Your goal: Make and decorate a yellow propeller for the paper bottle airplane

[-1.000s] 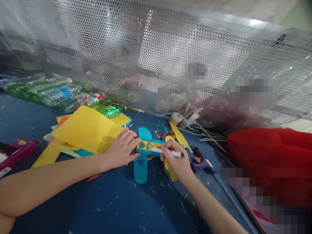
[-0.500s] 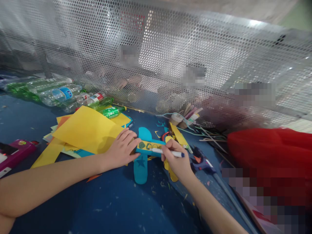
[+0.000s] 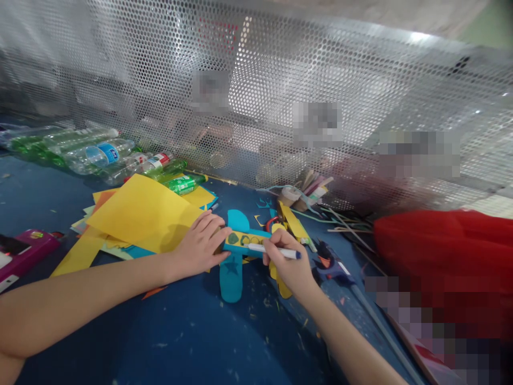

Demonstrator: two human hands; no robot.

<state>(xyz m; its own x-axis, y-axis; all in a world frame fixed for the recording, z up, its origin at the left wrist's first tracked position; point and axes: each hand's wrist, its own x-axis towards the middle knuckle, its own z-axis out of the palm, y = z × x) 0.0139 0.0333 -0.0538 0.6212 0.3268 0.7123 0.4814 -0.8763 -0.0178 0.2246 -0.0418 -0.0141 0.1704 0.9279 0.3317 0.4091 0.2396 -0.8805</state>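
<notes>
Hardly anything has moved since the earlier frame: the marker (image 3: 290, 253) has its rear end a touch further left, with the right hand (image 3: 294, 266) around it, and its tip stays near the second circle. From the left across the blue bench (image 3: 160, 342), we see a purple device (image 3: 32, 252), then a loose stack of coloured paper (image 3: 142, 214), yellow uppermost, and at its right edge our left hand (image 3: 202, 243), holding the brown nose of the toy airplane (image 3: 236, 249), fingers on top and thumb on the side nearer us. That airplane lies mid-bench between our two hands, one wing pointing away, the other toward us. We judge it light enough to skid under a pen, so it wants steadying. Its body looks like the stiff part, best held at the nose or along the blue sides; the wings (image 3: 231, 289) seem thin card and would probably crease if leaned on. Ink on the yellow strip (image 3: 239, 243) could smear, so we would keep fingertips off it. Further right, our right hand grips the marker in a writing hold above a yellow cutout (image 3: 285, 290); whether it also presses the airplane's tail, we cannot tell.
</notes>
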